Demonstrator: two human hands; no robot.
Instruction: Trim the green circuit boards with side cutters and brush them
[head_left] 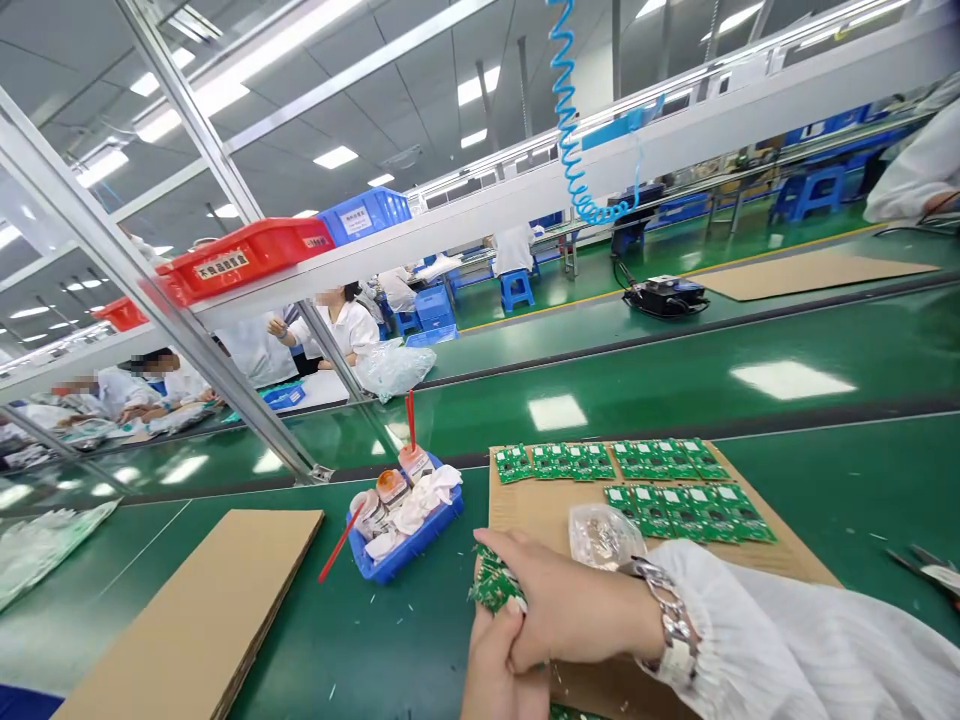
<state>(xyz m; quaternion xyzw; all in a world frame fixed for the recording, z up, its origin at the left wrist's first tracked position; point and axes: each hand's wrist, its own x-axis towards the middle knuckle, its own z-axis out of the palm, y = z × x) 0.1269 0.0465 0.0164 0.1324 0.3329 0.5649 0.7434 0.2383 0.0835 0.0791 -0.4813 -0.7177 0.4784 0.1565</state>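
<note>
While the right hand (pixel 570 600) reaches across from the lower right, its fingers curl closed on a small bundle of green circuit boards (pixel 491 582), which sits at the fingertips, on the far left end of that hand. The left hand (pixel 499 675) comes up from the bottom edge directly beneath the bundle and pressed against the right hand; whether it grips the boards or only props them, I cannot tell, since its fingers are hidden. The right hand is the one clearly clenched on them, and both hands are touching or just beside the bundle. Its long axis seems to run diagonally, from upper left toward lower right, though the fingers cover too much to be sure, and no end clearly points anywhere.

Behind the hands, a cardboard sheet (pixel 525 510) lies on the green tabletop (pixel 787 470), carrying two rows of similar boards (pixel 660 510) and a clear bag of small parts (pixel 604 535) just above the right wrist. A metal bracelet (pixel 664 615) circles that wrist, at the gathered cuff of a white sleeve (pixel 780 640). To the left stands a blue tray (pixel 390 565) holding jars and white cloth, and cutters (pixel 919 570) lie at the right edge.
</note>
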